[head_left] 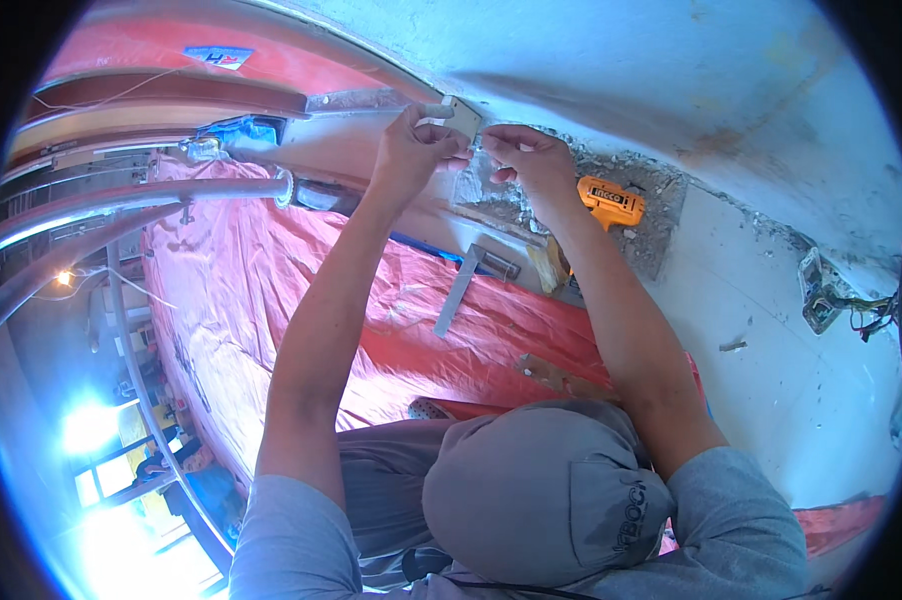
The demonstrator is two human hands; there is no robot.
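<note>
Both my arms reach forward to a low corner by the wall. My left hand (416, 152) is closed, its fingers curled beside a pale, flat-sided block (462, 117); what its fingers hold, if anything, is too small to make out. Just across a narrow gap, my right hand (533, 162) has thumb and fingers bent together in a pinch, and anything between them is hidden. Below the hands lies broken rubble (661, 235). An orange power tool (611, 203) rests on it, to the right of my right forearm.
A metal try square (459, 290) lies on the crumpled red sheet (261, 270). Metal rails (141, 205) curve across the left side. An electrical box (819, 295) with loose wires stands at the right wall. A pale floor slab (771, 380) stretches along the right.
</note>
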